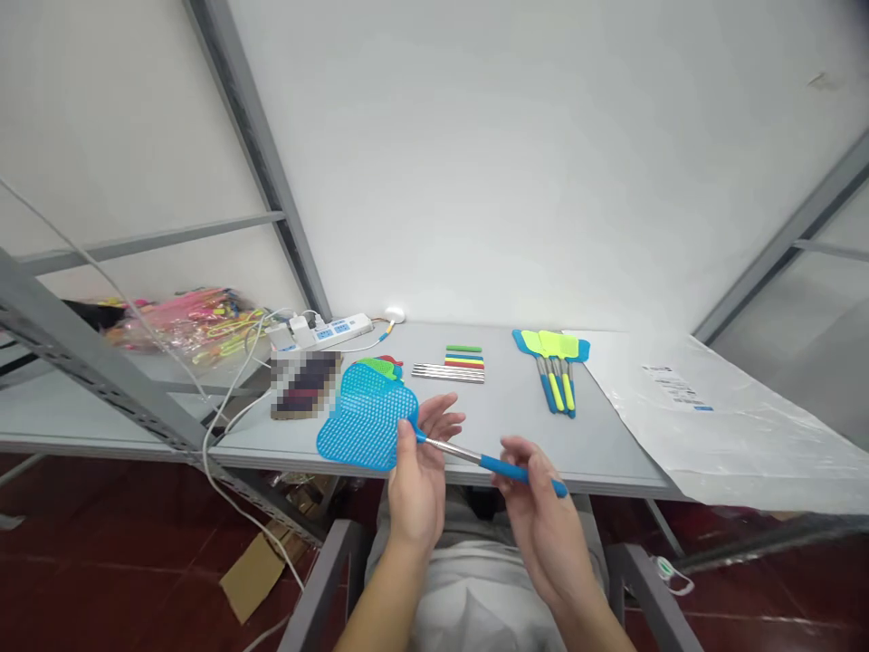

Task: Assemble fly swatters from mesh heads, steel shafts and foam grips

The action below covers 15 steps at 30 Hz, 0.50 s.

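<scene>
I hold a blue fly swatter [368,418] over the front edge of the grey table [611,435]. My left hand [419,471] pinches its neck, where the mesh head meets the thin metal rod. My right hand [536,507] grips the blue handle at the other end. The swatter lies roughly level, head to the left.
On the table lie a few finished swatters [555,362], a row of metal rods with coloured handles [453,364], spare mesh heads [381,365], a power strip [326,332] with cables, a large plastic bag [720,417] at right and a pile of pink packaged swatters [190,321] at left.
</scene>
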### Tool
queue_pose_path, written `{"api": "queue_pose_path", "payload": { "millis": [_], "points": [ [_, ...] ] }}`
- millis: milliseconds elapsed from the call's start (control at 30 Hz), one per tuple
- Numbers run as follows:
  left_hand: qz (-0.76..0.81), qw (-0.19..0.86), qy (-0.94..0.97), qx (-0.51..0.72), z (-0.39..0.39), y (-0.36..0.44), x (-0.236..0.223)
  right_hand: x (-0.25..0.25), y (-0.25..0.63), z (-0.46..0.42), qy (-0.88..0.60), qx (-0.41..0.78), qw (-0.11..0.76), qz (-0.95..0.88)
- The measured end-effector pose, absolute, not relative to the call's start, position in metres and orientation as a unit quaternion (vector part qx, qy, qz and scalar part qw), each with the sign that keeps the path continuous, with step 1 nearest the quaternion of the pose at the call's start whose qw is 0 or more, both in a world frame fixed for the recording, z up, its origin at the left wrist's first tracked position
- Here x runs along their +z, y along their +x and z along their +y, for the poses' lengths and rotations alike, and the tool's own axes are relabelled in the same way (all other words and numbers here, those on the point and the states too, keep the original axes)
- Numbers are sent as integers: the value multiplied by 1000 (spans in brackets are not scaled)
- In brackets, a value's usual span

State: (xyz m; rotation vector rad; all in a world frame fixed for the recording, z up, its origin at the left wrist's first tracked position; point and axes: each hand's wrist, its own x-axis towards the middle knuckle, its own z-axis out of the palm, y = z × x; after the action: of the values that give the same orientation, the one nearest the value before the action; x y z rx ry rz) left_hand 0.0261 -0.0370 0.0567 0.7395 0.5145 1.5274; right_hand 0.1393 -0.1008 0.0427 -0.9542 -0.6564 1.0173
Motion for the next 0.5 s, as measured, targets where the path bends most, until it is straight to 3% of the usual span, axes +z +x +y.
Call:
{"api": "queue_pose_path", "payload": {
  "millis": [133, 267, 400, 500],
  "points": [
    [252, 630, 329, 657, -15, 20, 46, 15, 160, -96, -566, 256, 625, -473],
    [257, 672, 358, 595, 13, 49, 43, 10, 169, -84, -594, 101, 496, -626],
    [247, 668, 542, 446, 34, 79, 43, 14, 189, -63, -660, 46, 471, -584],
    [248, 547, 731, 324, 43, 84, 29, 19, 226, -44, -746, -12, 453, -487]
  ]
}}
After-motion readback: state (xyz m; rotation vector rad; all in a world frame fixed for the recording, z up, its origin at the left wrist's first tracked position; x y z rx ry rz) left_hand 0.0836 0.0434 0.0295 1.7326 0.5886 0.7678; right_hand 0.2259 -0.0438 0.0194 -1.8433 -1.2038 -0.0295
